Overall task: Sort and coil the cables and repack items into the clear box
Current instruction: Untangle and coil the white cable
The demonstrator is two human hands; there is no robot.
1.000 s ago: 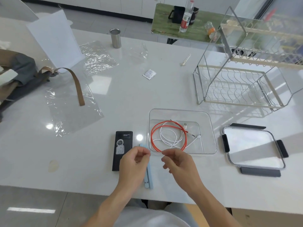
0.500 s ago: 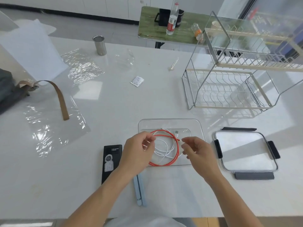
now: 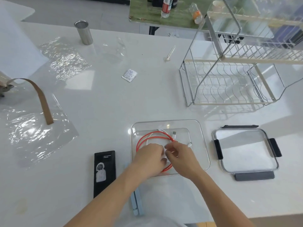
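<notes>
The clear box (image 3: 200, 133) sits on the white table in front of me. Inside it lie a coiled orange cable (image 3: 148, 135) and a white cable (image 3: 189, 144) with a USB plug showing at the back. My left hand (image 3: 150, 158) and my right hand (image 3: 179, 157) are both inside the box, fingertips meeting over the coils. Their fingers are pinched where the cables cross, and the hands hide the near part of the coils. The box lid (image 3: 246, 151) with dark clips lies flat to the right.
A black flat box (image 3: 104, 172) lies left of the clear box, and a light blue stand (image 3: 136, 203) sits under my left forearm. A wire dish rack (image 3: 229, 76) stands at the back right. Plastic sheets (image 3: 37, 136), a brown strap (image 3: 42, 99), a steel cup (image 3: 83, 32) and a small sachet (image 3: 129, 75) lie farther off.
Both hands moved forward from the table's near edge into the clear box and came together over the coiled cables. The camera view has shifted closer and to the left.
</notes>
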